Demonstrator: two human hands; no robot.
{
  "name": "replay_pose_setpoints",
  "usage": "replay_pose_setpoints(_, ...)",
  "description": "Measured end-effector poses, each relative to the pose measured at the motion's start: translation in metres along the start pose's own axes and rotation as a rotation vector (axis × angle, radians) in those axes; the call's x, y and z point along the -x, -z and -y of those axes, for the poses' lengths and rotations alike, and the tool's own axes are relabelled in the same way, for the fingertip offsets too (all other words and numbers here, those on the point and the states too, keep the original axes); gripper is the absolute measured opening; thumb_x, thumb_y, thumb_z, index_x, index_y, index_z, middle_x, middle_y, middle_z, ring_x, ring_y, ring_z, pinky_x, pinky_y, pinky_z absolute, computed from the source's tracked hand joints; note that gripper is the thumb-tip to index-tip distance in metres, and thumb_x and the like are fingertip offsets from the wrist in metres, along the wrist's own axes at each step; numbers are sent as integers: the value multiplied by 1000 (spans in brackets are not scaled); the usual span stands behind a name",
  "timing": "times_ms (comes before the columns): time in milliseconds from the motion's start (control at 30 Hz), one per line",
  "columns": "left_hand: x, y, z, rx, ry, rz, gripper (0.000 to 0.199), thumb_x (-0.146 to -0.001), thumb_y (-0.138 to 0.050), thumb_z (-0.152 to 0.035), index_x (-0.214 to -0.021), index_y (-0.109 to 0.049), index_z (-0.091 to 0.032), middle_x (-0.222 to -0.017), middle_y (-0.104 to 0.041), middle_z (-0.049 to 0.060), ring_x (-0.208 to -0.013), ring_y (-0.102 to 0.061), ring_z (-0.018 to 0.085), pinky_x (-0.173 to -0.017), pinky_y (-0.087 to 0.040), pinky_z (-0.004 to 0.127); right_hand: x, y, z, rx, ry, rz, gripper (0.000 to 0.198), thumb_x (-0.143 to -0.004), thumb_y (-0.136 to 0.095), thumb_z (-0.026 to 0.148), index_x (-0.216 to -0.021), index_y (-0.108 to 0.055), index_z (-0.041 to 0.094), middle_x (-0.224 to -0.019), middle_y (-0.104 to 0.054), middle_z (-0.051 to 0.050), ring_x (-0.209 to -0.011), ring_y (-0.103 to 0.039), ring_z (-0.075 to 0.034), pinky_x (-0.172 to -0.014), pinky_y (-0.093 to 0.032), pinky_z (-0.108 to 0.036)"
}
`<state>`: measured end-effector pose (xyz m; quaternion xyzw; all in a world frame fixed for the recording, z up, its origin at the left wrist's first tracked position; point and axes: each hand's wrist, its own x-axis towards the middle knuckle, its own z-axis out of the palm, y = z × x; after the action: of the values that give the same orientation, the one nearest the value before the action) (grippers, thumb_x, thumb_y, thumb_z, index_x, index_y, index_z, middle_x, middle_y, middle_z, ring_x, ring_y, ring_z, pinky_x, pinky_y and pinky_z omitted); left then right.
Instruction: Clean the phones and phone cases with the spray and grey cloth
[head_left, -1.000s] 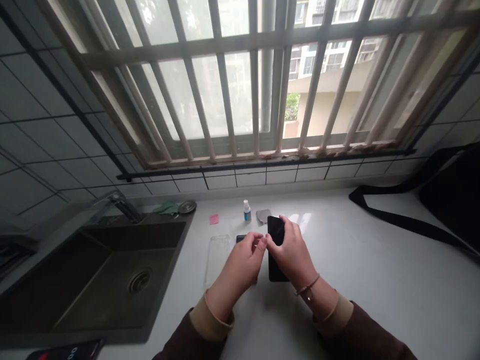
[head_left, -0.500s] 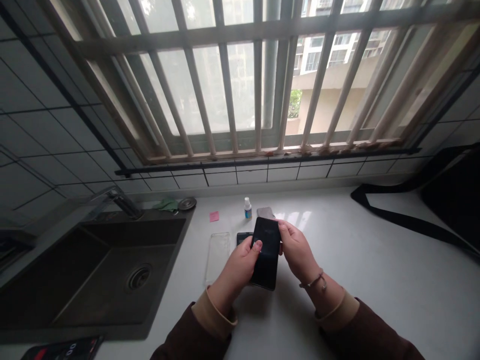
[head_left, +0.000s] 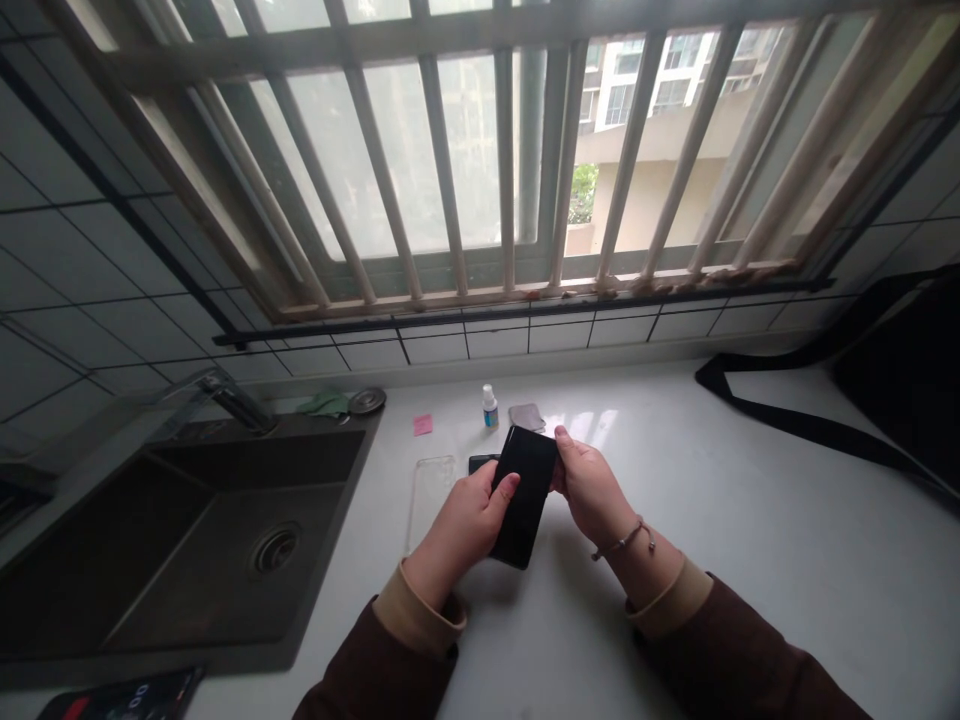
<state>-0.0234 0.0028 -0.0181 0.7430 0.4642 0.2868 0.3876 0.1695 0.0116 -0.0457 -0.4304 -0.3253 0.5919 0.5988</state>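
Note:
A black smartphone (head_left: pixel 525 500) with a dark screen is held above the white counter, tilted to the right at its top. My left hand (head_left: pixel 476 510) grips its left side, thumb lying across the screen. At the upper right edge, my right hand (head_left: pixel 592 480) has its thumb by the corner and its fingers behind, partly hidden. Under and behind the phone, a second dark device (head_left: pixel 482 463) shows only a corner. A clear phone case (head_left: pixel 431 480) lies left of it, partly covered by my left hand. Beyond stand a small spray bottle (head_left: pixel 490 408) and a folded grey cloth (head_left: pixel 527 417).
A dark sink (head_left: pixel 322 560) with a faucet (head_left: pixel 232 400) is on the left. A pink square (head_left: pixel 423 425), a green cloth (head_left: pixel 326 403) and a metal drain cover (head_left: pixel 367 401) lie near its back edge. A black bag with a strap (head_left: pixel 750 400) rests at right, below a barred window.
The phone has tilted, its top leaning right and its bottom swinging left, with both hands still on it. The whole view has shifted slightly.

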Motion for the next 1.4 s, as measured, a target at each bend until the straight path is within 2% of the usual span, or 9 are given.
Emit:
replay_pose_setpoints(200, 0, 4, 0, 12, -30, 17, 43, -107, -48, -58, -100, -65, -20, -90, -70, 4, -80, -63, 21, -72, -42, 30, 3, -2, 2, -98, -41, 30, 55, -82, -78, 73, -86, -69, 20, -69, -65, -1, -61, -59, -16, -57, -52, -28)
replay_pose_setpoints(300, 0, 5, 0, 29, -33, 35, 42, -107, -48, -58, -102, -65, -19, -91, -70, 4, -81, -63, 21, -72, -42, 30, 4, -3, 3, -92, -51, 34, 55, -82, -78, 73, -88, -69, 20, -71, -68, -2, -61, -61, -17, -57, -53, -29)
replay_pose_setpoints(500, -1, 6, -3, 95, -56, 67, 41, -107, -50, -57, -103, -65, -19, -95, -71, 5, -84, -63, 21, -75, -44, 29, 8, -6, 7, -26, 55, -7, 56, -83, -72, 77, -86, -64, 22, -73, -67, -1, -65, -61, -18, -59, -52, -29)
replay_pose_setpoints(600, 0, 7, -4, 98, -60, 72, 40, -107, -51, -56, -103, -65, -18, -95, -71, 5, -84, -62, 21, -75, -44, 29, 9, -7, 8, -16, 55, -4, 55, -84, -72, 76, -84, -63, 22, -74, -67, -1, -67, -62, -18, -62, -53, -30)
replay_pose_setpoints(767, 1, 9, -5, 123, -70, 95, 40, -106, -52, -57, -104, -66, -19, -93, -70, 4, -84, -63, 21, -74, -45, 29, 9, -7, 7, -39, 74, -40, 50, -88, -71, 71, -79, -60, 23, -68, -60, 2, -61, -55, -15, -58, -49, -28)
replay_pose_setpoints(900, 2, 8, -7, 161, -71, 95, 41, -106, -52, -57, -107, -67, -18, -97, -72, 5, -87, -64, 22, -76, -47, 29, 11, -7, 8, -34, 109, 5, 54, -89, -69, 75, -78, -60, 23, -64, -53, 4, -56, -45, -12, -53, -42, -26)
replay_pose_setpoints(1133, 2, 3, -6, 186, 1, 11, 47, -105, -52, -60, -104, -70, -18, -95, -73, 5, -85, -64, 22, -75, -47, 30, 8, -4, 5, -7, 84, 6, 56, -90, -68, 76, -79, -59, 22, -62, -52, 4, -53, -45, -12, -50, -39, -25)
replay_pose_setpoints(1300, -1, -2, 1, 380, 61, 6, 47, -103, -57, -61, -105, -71, -16, -98, -75, 7, -89, -67, 23, -77, -51, 31, 7, -3, 3, -24, 39, 38, 57, -90, -69, 76, -80, -62, 20, -64, -59, 2, -54, -51, -12, -49, -44, -24)
replay_pose_setpoints(1400, -2, -9, 4, 521, 104, -116, 48, -102, -57, -63, -108, -70, -17, -97, -75, 7, -86, -68, 22, -77, -52, 31, 10, -6, 3, 1, -34, 88, 61, -89, -67, 79, -91, -71, 18, -72, -66, -2, -58, -58, -14, -51, -50, -24)
